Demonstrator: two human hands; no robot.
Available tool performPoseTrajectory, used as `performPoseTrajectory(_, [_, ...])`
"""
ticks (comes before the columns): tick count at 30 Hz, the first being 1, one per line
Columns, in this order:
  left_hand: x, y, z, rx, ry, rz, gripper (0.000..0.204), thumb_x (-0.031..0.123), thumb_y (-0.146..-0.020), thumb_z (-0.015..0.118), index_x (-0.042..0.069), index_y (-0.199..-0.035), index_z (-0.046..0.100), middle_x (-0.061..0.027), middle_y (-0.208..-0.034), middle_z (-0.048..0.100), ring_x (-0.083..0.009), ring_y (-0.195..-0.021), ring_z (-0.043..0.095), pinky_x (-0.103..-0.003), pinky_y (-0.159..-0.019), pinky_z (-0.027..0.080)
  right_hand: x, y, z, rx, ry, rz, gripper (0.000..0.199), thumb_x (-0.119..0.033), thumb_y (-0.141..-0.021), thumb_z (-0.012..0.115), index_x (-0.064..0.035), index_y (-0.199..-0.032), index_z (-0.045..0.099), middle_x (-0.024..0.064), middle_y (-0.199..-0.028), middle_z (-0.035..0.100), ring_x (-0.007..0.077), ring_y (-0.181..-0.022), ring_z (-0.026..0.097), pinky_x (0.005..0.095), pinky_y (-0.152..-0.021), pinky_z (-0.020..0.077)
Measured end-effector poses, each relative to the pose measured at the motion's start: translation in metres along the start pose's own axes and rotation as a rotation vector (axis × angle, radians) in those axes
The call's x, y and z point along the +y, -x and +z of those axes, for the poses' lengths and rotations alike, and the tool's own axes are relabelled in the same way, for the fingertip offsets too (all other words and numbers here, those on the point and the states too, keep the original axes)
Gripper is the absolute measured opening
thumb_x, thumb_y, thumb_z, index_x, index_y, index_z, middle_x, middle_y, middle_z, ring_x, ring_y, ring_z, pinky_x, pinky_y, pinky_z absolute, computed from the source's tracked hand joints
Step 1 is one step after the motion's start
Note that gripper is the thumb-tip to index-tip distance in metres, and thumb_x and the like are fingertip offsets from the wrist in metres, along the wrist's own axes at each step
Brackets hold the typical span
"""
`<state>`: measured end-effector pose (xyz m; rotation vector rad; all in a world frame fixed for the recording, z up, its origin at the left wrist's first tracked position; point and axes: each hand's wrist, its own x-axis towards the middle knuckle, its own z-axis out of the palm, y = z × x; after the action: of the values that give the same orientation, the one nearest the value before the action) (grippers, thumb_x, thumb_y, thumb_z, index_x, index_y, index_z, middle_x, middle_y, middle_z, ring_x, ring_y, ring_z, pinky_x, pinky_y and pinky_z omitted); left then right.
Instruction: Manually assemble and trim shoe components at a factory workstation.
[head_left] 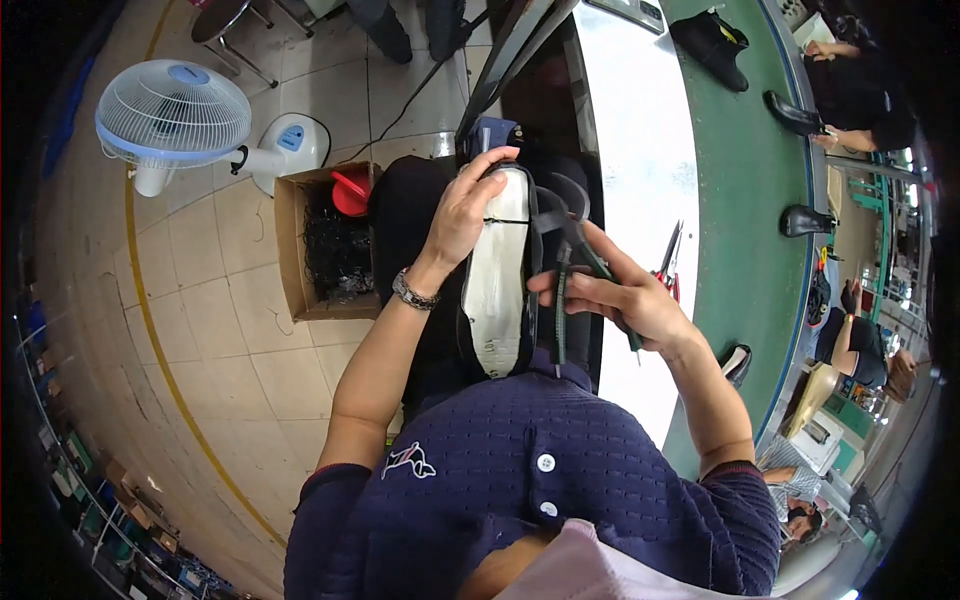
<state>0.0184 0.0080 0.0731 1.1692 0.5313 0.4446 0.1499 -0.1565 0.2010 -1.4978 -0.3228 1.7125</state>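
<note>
A shoe upper on its last (pixel 497 275) lies sole-up against my lap, its pale insole facing the camera. My left hand (pixel 462 208) grips the far end of the shoe, fingers curled over its tip. My right hand (pixel 612 292) holds dark lasting pincers (pixel 572 232), whose jaws sit at the right edge of the shoe. A thin dark strip hangs down from my right fingers beside the insole.
A white worktable edge (pixel 640 150) runs to the right, with red-handled pliers (pixel 668 262) on it and a green conveyor (pixel 745 200) carrying black shoes beyond. A cardboard box (pixel 325 240) of dark scraps and a floor fan (pixel 175 115) stand on the left. Other people work at the far right.
</note>
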Motion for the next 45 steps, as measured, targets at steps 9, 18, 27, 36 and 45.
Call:
performPoseTrajectory(9, [0.01,-0.004,0.005,0.039,-0.162,0.075,0.031,0.015,-0.095,0.045,0.003,-0.121,0.057,-0.011,-0.114,0.061,-0.017,-0.101,0.057,-0.028,-0.091,0.043,-0.037,-0.038,-0.008,-0.016,0.091,0.179,0.069,-0.016,-0.099,0.05,-0.0127,-0.152,0.007,0.0112,-0.098,0.063,0.02,-0.09,0.064,0.0355,-0.086,0.0534])
performPoseTrajectory(18, [0.013,0.0,0.011,0.12,-0.228,0.094,0.03,0.01,-0.093,0.045,0.001,-0.117,0.06,-0.013,-0.111,0.063,-0.0196,-0.101,0.061,-0.029,-0.091,0.044,-0.001,-0.036,0.006,0.097,0.464,-0.107,0.058,-0.016,-0.1,0.048,-0.0078,-0.149,0.018,0.0055,-0.076,0.051,0.0127,-0.065,0.054,0.0295,-0.059,0.0508])
performPoseTrajectory(27, [0.008,0.001,0.001,0.042,-0.076,0.087,0.034,0.01,-0.093,0.049,0.001,-0.125,0.059,-0.0123,-0.124,0.061,-0.0178,-0.113,0.056,-0.027,-0.098,0.04,0.007,-0.034,-0.006,0.107,0.561,-0.212,0.057,-0.012,-0.098,0.05,-0.0083,-0.147,0.022,0.0097,-0.066,0.055,0.0182,-0.058,0.058,0.0345,-0.059,0.0503])
performPoseTrajectory(36, [0.013,0.0,-0.001,0.147,-0.228,-0.084,0.034,0.024,-0.094,0.057,0.003,-0.121,0.063,-0.0106,-0.109,0.068,-0.012,-0.091,0.063,-0.025,-0.078,0.048,-0.032,-0.025,-0.012,0.085,1.083,-0.195,0.062,-0.008,-0.093,0.056,-0.01,-0.147,0.026,0.014,-0.06,0.058,0.0277,-0.053,0.061,0.0394,-0.058,0.0486])
performPoseTrajectory(45, [0.013,-0.003,-0.012,0.028,-0.312,0.029,0.037,0.022,-0.095,0.055,0.002,-0.126,0.057,-0.0164,-0.118,0.065,-0.0162,-0.097,0.064,-0.028,-0.086,0.047,-0.018,-0.056,0.013,0.36,1.375,-0.375,0.069,-0.012,-0.092,0.055,-0.0203,-0.151,0.02,0.0192,-0.073,0.063,0.0338,-0.059,0.064,0.0434,-0.053,0.0504])
